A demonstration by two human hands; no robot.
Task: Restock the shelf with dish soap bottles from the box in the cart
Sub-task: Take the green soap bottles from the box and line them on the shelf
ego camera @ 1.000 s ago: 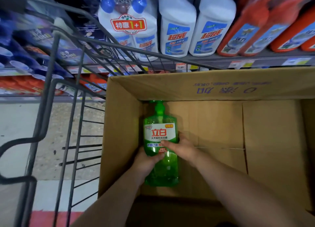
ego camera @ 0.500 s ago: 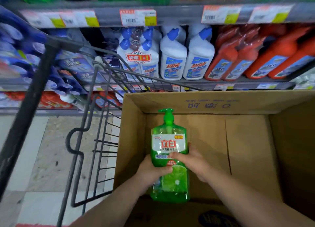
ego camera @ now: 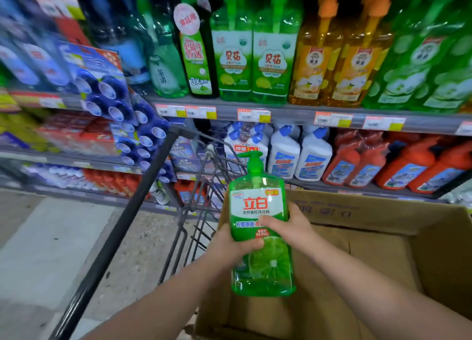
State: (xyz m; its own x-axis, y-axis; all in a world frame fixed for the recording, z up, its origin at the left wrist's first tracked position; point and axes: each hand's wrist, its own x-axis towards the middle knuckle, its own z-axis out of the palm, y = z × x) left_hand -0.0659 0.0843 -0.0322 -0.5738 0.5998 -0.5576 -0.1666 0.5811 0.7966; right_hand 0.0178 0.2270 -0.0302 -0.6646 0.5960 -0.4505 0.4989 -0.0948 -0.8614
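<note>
head view: the soap bottle [ego camera: 258,212], green with a pump top, is held upright over the left part of the box [ego camera: 383,212]. It is higher than half a second ago: its pump now stands well above the box's far rim, where before it only reached that rim. the left hand [ego camera: 229,247] grips the bottle's left side, thumb across the front below the label. the right hand [ego camera: 293,227] grips its right side, thumb on the label. the cart [ego camera: 143,199] rail runs left of the box. beyond the box, a higher shelf [ego camera: 293,110] has come into view, with price tags [ego camera: 252,115] and green and yellow bottles [ego camera: 273,59]. white bottles [ego camera: 283,156] and red bottles [ego camera: 398,166] stand just past the box's far rim.
</note>
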